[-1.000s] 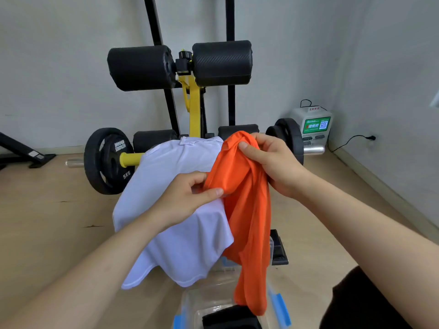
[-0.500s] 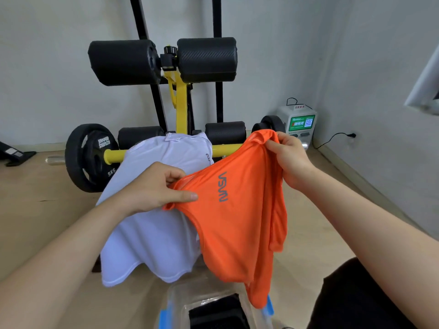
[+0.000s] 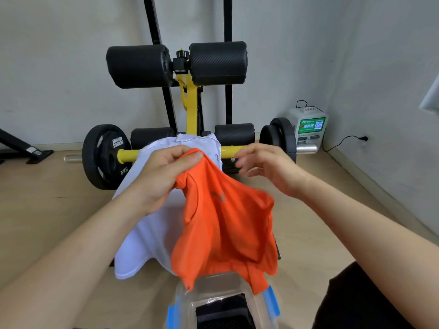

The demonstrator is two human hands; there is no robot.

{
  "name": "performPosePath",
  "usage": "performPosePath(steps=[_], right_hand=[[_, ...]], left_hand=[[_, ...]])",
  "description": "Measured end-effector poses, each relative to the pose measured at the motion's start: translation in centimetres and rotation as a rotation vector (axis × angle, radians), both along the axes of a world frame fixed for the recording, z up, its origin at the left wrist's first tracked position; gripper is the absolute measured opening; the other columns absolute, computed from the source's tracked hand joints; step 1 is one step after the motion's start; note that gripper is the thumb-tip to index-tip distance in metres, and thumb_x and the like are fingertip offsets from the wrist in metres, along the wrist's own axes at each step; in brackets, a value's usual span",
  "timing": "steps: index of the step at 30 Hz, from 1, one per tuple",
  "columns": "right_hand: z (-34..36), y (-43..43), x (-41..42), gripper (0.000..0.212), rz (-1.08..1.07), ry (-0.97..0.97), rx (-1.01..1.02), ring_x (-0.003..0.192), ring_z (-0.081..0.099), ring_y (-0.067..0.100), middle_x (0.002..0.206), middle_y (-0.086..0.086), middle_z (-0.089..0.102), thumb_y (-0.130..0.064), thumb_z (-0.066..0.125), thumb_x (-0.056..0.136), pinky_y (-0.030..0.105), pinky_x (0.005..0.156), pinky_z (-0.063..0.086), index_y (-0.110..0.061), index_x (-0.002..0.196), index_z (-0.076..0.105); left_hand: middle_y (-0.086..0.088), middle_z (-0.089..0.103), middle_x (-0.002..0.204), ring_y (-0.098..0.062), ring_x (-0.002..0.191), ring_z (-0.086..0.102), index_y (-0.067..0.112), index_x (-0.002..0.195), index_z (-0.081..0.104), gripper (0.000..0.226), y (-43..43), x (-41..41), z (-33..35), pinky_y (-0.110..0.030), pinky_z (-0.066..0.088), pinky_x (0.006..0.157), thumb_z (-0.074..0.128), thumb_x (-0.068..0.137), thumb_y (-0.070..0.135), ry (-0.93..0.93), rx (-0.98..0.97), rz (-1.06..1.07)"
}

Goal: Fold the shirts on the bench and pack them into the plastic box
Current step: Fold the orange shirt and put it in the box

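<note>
An orange shirt [image 3: 225,229] hangs in the air above the bench, bunched and blurred. My left hand [image 3: 164,176] grips its top edge, thumb and fingers curled round the fabric. My right hand [image 3: 266,167] hovers to the right of the shirt with its fingers loosely spread and holds nothing. A white shirt [image 3: 152,236] lies draped over the bench behind and to the left of the orange one. The clear plastic box [image 3: 213,288] with blue clips stands below, at the bottom edge, with a black garment [image 3: 223,312] inside it.
The bench frame has black foam rollers [image 3: 175,65] and a yellow post [image 3: 190,108] at the back. A barbell with black plates [image 3: 104,157] lies across the wooden floor. A white charging box [image 3: 308,129] stands by the right wall.
My right hand has let go of the orange shirt, which now hangs from my left hand alone. My left hand has risen and the shirt has dropped into a loose bunch.
</note>
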State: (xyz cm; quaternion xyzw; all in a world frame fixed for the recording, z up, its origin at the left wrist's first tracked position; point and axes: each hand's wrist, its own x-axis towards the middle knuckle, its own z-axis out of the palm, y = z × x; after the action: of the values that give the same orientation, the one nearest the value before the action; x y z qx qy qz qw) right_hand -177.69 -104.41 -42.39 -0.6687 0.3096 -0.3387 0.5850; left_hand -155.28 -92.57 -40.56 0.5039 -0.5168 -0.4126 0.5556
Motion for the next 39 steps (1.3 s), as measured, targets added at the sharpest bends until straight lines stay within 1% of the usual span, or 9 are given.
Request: performPosePath(steps=[3,7,11,22,28,31,34,37,39], right_hand=[[-0.6,2.4,2.0,0.038,0.248,0.017,-0.084,0.115,0.064,0.019,0.122,0.010,0.069,-0.019,0.067,0.091,0.028,0.098,0.048,-0.009,0.127,0.062],[-1.5,4.0,3.8,0.029,0.236,-0.057,-0.036,0.092,0.068,0.019,0.102,0.015,0.072,-0.017,0.067,0.091,0.024,0.083,0.054,0.004,0.111,0.066],[-1.7,3.7,3.6,0.007,0.156,-0.009,-0.093,0.068,0.064,0.004,0.075,-0.002,0.070,-0.009,0.069,0.090,0.016,0.065,0.050,-0.007,0.083,0.068],[-1.1,3.1,2.8,0.020,0.197,0.066,-0.209,0.080,0.061,0.022,0.083,0.012,0.068,-0.014,0.076,0.084,0.041,0.080,0.052,-0.002,0.097,0.067],[-0.1,2.8,2.0,0.010,0.041,-0.054,-0.239,0.067,0.060,0.011,0.076,0.004,0.067,-0.009,0.067,0.092,0.021,0.061,0.049,-0.008,0.083,0.063],[0.8,2.5,1.2,0.012,-0.118,-0.150,-0.249,0.055,0.056,0.004,0.065,-0.005,0.065,-0.010,0.065,0.094,0.016,0.051,0.043,-0.008,0.083,0.060],[1.7,2.3,0.2,0.013,-0.202,-0.213,-0.270,0.046,0.055,-0.001,0.059,-0.009,0.065,-0.006,0.061,0.096,0.011,0.042,0.039,-0.009,0.083,0.058],[2.1,1.3,-0.7,0.010,-0.277,-0.232,-0.304,0.056,0.060,0.006,0.068,-0.002,0.068,-0.008,0.062,0.095,0.018,0.052,0.049,-0.010,0.086,0.059],[1.9,0.1,-1.7,0.010,-0.367,-0.210,-0.322,0.059,0.062,0.008,0.069,-0.002,0.068,-0.010,0.064,0.095,0.022,0.056,0.051,-0.011,0.086,0.060]], left_hand=[[-0.012,0.064,0.080,-0.024,0.073,0.054,0.020,0.084,0.078,0.018,0.0,-1.6,-0.2,-0.033,0.039,0.066,0.078,0.075,0.036,-0.071,0.025,-0.042],[-0.009,0.063,0.074,-0.020,0.065,0.055,0.020,0.076,0.077,0.018,-0.3,-2.4,-0.7,-0.030,0.041,0.062,0.085,0.071,0.035,-0.081,0.092,0.075],[-0.004,0.066,0.081,-0.020,0.077,0.059,0.022,0.078,0.072,0.022,-0.2,-2.0,-1.3,-0.034,0.049,0.072,0.083,0.075,0.041,-0.044,0.203,0.105],[-0.008,0.072,0.076,-0.019,0.068,0.066,0.012,0.083,0.071,0.021,-0.3,-2.8,-2.0,-0.035,0.057,0.069,0.078,0.083,0.033,-0.050,0.086,0.158],[-0.002,0.069,0.075,-0.017,0.068,0.066,0.019,0.089,0.066,0.037,-0.1,-3.3,-2.3,-0.026,0.055,0.065,0.074,0.072,0.050,-0.047,0.147,-0.030],[-0.006,0.074,0.086,-0.013,0.077,0.068,0.014,0.097,0.070,0.035,-0.1,-3.4,-4.1,-0.022,0.055,0.072,0.086,0.072,0.032,-0.146,0.182,-0.181],[-0.010,0.077,0.090,-0.018,0.081,0.070,0.011,0.095,0.072,0.031,-0.3,-3.7,-6.9,-0.033,0.058,0.076,0.088,0.072,0.024,-0.304,0.204,-0.208],[0.000,0.069,0.069,-0.012,0.063,0.061,0.010,0.080,0.066,0.040,-0.6,-3.8,-9.2,-0.032,0.052,0.060,0.085,0.063,0.041,-0.505,0.265,-0.269],[0.013,0.066,0.063,-0.002,0.060,0.059,0.016,0.076,0.065,0.028,-0.5,-3.7,-10.1,-0.024,0.048,0.061,0.086,0.070,0.033,-0.612,0.292,-0.345]])
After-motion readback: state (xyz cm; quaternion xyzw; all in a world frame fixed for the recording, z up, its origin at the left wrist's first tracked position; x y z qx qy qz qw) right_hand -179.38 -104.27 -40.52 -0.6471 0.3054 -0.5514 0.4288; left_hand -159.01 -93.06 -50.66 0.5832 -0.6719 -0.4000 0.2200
